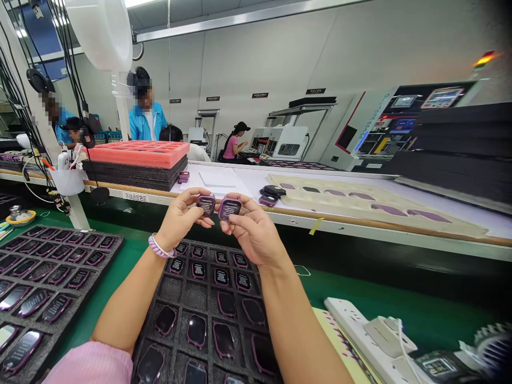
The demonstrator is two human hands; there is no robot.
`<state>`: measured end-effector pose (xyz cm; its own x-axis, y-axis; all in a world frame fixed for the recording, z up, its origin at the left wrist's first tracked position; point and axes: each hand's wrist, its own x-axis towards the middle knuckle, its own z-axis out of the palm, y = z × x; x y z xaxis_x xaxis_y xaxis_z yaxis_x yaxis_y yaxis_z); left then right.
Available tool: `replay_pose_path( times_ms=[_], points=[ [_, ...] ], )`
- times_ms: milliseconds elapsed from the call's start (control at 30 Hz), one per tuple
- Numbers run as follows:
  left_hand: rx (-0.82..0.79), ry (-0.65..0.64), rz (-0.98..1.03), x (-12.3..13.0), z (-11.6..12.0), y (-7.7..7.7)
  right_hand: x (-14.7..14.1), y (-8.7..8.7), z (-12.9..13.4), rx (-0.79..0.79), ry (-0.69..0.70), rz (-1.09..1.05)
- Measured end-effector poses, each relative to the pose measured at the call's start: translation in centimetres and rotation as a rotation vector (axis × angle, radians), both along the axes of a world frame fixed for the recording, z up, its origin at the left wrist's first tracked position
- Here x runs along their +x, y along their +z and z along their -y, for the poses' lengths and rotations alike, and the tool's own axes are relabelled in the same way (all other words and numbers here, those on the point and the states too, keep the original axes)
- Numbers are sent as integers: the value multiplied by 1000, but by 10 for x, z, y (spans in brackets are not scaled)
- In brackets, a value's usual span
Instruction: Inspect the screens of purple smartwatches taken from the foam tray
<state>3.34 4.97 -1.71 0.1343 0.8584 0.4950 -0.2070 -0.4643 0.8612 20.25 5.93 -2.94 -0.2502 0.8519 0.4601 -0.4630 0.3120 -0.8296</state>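
My left hand (pixel 185 216) grips a purple-framed smartwatch body (pixel 206 205) with lit white text on its dark screen. Right beside it, my right hand (pixel 252 226) pinches a second purple watch body (pixel 230 208), its screen lit with text too. Both are raised side by side above a black foam tray (pixel 192 293). Watch bodies sit in the tray's pockets; those in the far rows show text, and the nearer ones, such as this watch (pixel 197 330), have dark screens. Two pockets left of the middle hold nothing.
Another foam tray (pixel 108 261) of watches lies left. A shelf edge (pixel 312 221) runs ahead, carrying a red foam tray (pixel 140 152) on black ones and a few watches (pixel 272 194). A power strip (pixel 348 314) lies right. Co-workers (pixel 146 120) are beyond.
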Motion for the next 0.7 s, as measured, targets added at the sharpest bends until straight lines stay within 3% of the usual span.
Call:
replay_pose_path(
  times_ms=[700],
  points=[
    [58, -5, -13, 2, 3, 0, 0, -1, 0, 62, -36, 32]
  ],
)
